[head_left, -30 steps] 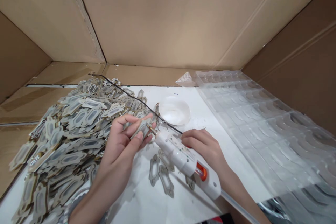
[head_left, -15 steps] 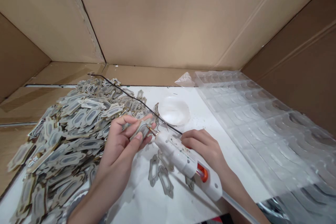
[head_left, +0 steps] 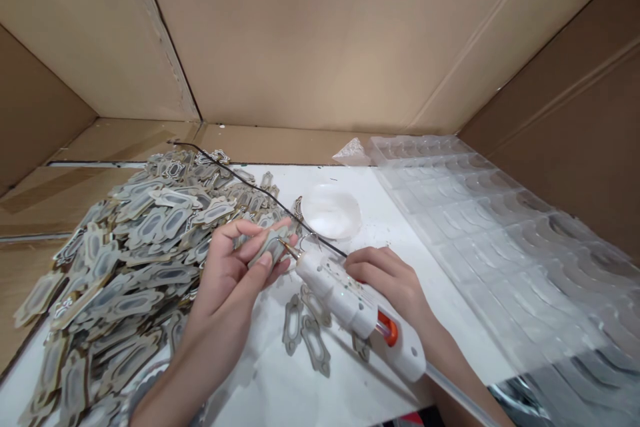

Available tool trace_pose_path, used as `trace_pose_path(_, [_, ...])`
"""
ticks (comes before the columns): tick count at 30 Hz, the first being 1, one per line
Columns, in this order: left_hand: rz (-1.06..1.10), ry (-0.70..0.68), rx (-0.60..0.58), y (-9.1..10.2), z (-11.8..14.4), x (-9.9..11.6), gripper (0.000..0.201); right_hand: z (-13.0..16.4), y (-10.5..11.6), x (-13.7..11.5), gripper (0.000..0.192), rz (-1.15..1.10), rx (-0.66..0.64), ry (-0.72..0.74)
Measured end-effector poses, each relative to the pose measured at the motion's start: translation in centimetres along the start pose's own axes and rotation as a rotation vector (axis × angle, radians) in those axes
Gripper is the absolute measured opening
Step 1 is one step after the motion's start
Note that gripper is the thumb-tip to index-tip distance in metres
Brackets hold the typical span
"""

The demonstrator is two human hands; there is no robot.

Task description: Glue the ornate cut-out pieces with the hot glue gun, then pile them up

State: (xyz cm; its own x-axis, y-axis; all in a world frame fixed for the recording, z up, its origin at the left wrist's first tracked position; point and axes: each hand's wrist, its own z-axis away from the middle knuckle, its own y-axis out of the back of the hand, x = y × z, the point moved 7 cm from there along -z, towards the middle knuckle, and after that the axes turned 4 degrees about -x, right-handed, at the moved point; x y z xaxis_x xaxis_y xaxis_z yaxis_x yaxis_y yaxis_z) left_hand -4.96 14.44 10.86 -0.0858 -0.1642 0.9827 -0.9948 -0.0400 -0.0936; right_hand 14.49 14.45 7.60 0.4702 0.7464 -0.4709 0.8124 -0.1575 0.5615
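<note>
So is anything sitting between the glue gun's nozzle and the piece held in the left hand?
Nothing visible. The glue gun, held in the right hand, has its nozzle right against the ornate piece pinched in the left hand.

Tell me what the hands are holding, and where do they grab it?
The left hand pinches one grey cutout piece by its edges. The right hand grips the white glue gun around its body.

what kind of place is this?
Probably a small craft-assembly or piecework station, screened by cardboard walls. Signs: a big heap of identical die-cut pieces, a glue gun in the right hand, and clear moulded trays.
</note>
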Motion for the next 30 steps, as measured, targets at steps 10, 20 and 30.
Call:
trace_pose_path(10, [0.02, 0.02, -0.011, 0.0, -0.3, -0.2, 0.036, 0.0, 0.3, 0.2, 0.022, -0.03, 0.005, -0.001])
trace_pose_path(20, [0.003, 0.011, 0.016, 0.4, -0.2, -0.2, 0.038, -0.2, 0.5, 0.1, 0.021, -0.012, -0.026, -0.005])
trace_pose_path(30, [-0.058, -0.022, 0.09, -0.2, -0.4, 1.3, 0.041, -0.7, 1.3, 0.8, 0.017, -0.045, 0.004, -0.041])
